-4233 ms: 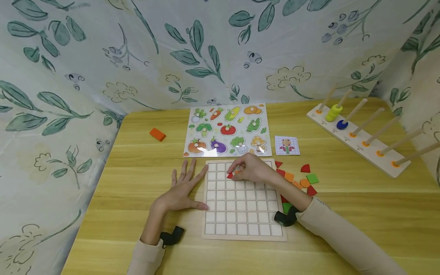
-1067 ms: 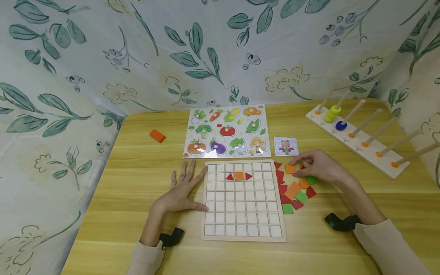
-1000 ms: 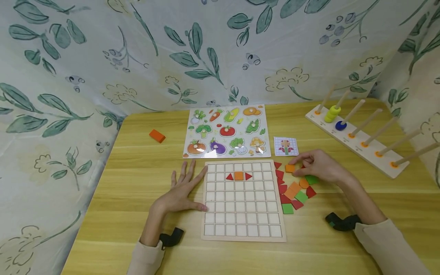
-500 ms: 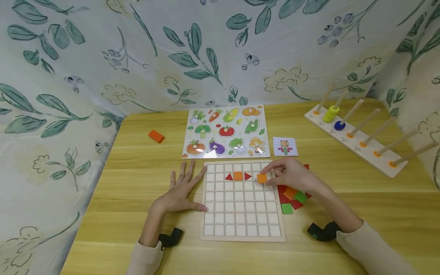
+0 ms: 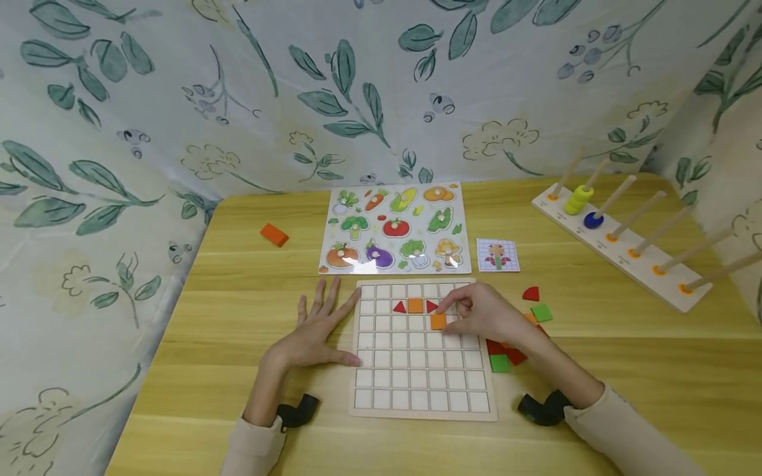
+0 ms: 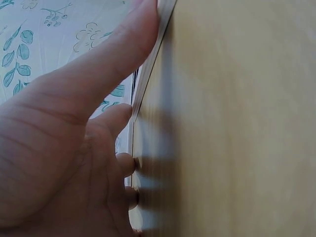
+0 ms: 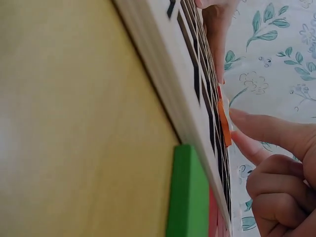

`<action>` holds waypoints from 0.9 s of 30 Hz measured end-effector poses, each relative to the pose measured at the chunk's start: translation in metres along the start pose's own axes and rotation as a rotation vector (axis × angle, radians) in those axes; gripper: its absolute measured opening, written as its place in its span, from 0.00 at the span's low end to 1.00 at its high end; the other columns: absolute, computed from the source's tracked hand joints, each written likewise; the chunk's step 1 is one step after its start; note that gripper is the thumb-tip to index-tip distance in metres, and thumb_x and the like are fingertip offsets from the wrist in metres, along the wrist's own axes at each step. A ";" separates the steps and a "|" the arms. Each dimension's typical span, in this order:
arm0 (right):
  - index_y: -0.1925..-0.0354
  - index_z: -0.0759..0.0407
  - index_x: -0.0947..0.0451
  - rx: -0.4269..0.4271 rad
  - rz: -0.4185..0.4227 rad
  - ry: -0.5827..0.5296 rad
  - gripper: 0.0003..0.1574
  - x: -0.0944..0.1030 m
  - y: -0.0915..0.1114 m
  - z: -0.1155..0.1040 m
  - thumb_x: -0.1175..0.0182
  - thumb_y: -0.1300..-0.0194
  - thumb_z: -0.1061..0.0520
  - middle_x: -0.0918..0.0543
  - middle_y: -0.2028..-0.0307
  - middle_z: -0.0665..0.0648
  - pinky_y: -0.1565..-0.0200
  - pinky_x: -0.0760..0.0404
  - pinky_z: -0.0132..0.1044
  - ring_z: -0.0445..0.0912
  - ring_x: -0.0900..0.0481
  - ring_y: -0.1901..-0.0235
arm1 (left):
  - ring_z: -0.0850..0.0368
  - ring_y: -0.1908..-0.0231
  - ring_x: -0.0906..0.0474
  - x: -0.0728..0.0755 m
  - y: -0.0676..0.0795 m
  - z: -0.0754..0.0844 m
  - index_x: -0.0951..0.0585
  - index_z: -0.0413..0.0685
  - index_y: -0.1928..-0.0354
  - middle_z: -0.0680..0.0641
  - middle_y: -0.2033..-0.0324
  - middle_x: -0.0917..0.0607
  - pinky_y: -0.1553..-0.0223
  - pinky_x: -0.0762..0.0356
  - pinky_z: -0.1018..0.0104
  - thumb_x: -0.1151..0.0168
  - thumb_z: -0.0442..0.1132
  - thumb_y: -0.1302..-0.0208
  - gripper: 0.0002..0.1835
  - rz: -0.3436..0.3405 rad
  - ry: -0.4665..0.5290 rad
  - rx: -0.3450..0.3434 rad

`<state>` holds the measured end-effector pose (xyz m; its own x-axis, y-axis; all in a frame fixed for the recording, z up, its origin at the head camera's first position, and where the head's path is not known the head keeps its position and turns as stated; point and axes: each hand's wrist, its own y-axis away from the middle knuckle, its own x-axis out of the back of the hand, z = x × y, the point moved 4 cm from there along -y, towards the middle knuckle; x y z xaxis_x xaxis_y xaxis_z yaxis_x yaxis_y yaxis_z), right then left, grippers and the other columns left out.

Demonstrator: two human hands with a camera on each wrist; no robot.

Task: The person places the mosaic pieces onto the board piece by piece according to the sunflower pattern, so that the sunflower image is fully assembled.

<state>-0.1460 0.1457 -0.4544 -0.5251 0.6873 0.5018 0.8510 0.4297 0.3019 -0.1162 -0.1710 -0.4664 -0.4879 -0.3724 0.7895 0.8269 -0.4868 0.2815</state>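
I see the pinched square (image 5: 438, 322) is orange, the board (image 5: 417, 379) pale and gridded, the stacked rings (image 5: 579, 199) (near the tabletop's (image 5: 184, 396) far right corner) yellow.

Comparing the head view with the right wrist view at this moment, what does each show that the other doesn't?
Only the head view: the vegetable puzzle board, the pattern card, the peg board with yellow and blue rings, and the orange-red block.

Only the right wrist view: the thick side faces of the grid board and the green square tile, seen from low down.

Both: the right hand pinching an orange square tile, at least part of the left hand, and the floral backdrop.
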 end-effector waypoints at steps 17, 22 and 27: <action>0.52 0.53 0.09 0.046 -0.075 -0.075 0.17 -0.001 -0.004 0.007 0.24 0.42 0.61 0.41 0.84 0.48 0.76 0.44 0.30 0.41 0.44 0.82 | 0.35 0.21 0.88 0.000 -0.001 0.000 0.56 0.61 0.16 0.41 0.18 0.75 0.29 0.86 0.24 0.22 0.63 0.48 0.67 -0.004 0.005 -0.007; 0.54 0.51 0.09 0.026 -0.049 -0.056 0.16 -0.005 -0.004 0.005 0.23 0.42 0.60 0.41 0.84 0.48 0.75 0.45 0.30 0.43 0.43 0.81 | 0.34 0.21 0.87 0.000 -0.001 0.000 0.55 0.60 0.16 0.39 0.18 0.74 0.29 0.85 0.23 0.21 0.62 0.48 0.66 -0.001 0.003 -0.009; 0.55 0.50 0.08 0.011 -0.022 -0.041 0.16 -0.008 -0.005 0.005 0.22 0.43 0.60 0.41 0.84 0.48 0.75 0.46 0.30 0.43 0.43 0.81 | 0.35 0.20 0.87 0.000 0.000 0.000 0.55 0.62 0.16 0.41 0.18 0.74 0.28 0.85 0.24 0.21 0.63 0.49 0.67 0.000 -0.002 0.000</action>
<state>-0.1460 0.1413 -0.4636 -0.5435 0.7012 0.4614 0.8394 0.4511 0.3033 -0.1162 -0.1706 -0.4664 -0.4877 -0.3710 0.7903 0.8268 -0.4868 0.2817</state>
